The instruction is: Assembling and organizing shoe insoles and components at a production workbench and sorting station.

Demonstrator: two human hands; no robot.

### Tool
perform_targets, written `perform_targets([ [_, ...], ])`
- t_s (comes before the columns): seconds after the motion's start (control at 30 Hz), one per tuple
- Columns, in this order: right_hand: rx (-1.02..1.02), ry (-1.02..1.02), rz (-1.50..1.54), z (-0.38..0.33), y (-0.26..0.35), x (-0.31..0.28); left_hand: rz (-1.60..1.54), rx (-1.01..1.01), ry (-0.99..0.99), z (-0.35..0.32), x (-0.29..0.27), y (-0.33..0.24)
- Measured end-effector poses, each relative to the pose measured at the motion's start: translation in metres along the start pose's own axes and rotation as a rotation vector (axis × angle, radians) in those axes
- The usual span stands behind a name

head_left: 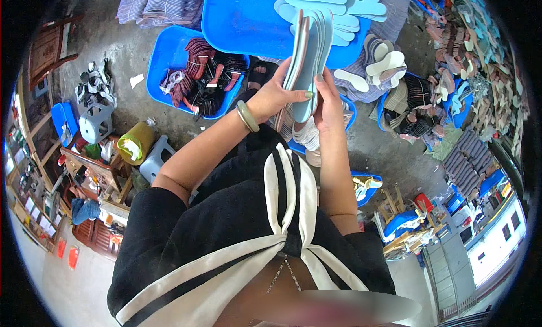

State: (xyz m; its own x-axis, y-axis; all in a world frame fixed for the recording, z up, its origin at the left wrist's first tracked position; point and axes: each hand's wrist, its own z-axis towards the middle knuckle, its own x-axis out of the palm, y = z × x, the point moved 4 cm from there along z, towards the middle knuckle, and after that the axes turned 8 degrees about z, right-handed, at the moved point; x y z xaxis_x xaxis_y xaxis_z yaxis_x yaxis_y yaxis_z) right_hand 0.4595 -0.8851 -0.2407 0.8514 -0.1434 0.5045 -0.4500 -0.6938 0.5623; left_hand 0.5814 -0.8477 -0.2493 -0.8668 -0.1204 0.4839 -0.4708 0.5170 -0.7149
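Both hands grip one upright stack of light-blue shoe insoles point(309, 61): left hand point(276, 95) fingers closed around its lower edge, right hand point(327, 101) fingers clasping its side, above a blue tray point(237, 22).

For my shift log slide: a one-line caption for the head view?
Both hands, left hand and right hand, hold a stack of pale blue foam insoles above blue plastic trays.
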Motion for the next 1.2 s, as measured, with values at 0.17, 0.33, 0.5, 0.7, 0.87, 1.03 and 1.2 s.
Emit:
perform_targets([
  [0.17, -0.135, 0.031, 0.189, -0.074, 0.011, -0.022, 0.042, 0.009, 0.106, -0.047, 0.055, -0.001],
  [0.33, -0.369, 0.034, 0.252, -0.167, 0.029, -0.057, 0.070, 0.026, 0.245, -0.096, 0.121, 0.015],
  [0.5, -0.607, -0.004, 0.220, -0.264, 0.053, -0.095, 0.082, -0.092, 0.419, -0.135, 0.190, 0.033],
  [0.7, -0.790, -0.005, 0.346, -0.333, 0.055, -0.127, 0.282, 0.149, 0.494, -0.176, 0.257, 0.047],
  [0.87, -0.845, -0.089, 0.288, -0.349, 0.053, -0.142, 0.470, 0.312, 0.470, -0.181, 0.282, 0.066],
  [1.03, -0.825, -0.169, 0.286, -0.318, 0.047, -0.149, 0.498, 0.380, 0.374, -0.166, 0.273, 0.059],
  [1.2, -0.674, -0.191, 0.070, -0.248, 0.030, -0.129, 0.672, 0.344, 0.175, -0.108, 0.201, 0.063],
])
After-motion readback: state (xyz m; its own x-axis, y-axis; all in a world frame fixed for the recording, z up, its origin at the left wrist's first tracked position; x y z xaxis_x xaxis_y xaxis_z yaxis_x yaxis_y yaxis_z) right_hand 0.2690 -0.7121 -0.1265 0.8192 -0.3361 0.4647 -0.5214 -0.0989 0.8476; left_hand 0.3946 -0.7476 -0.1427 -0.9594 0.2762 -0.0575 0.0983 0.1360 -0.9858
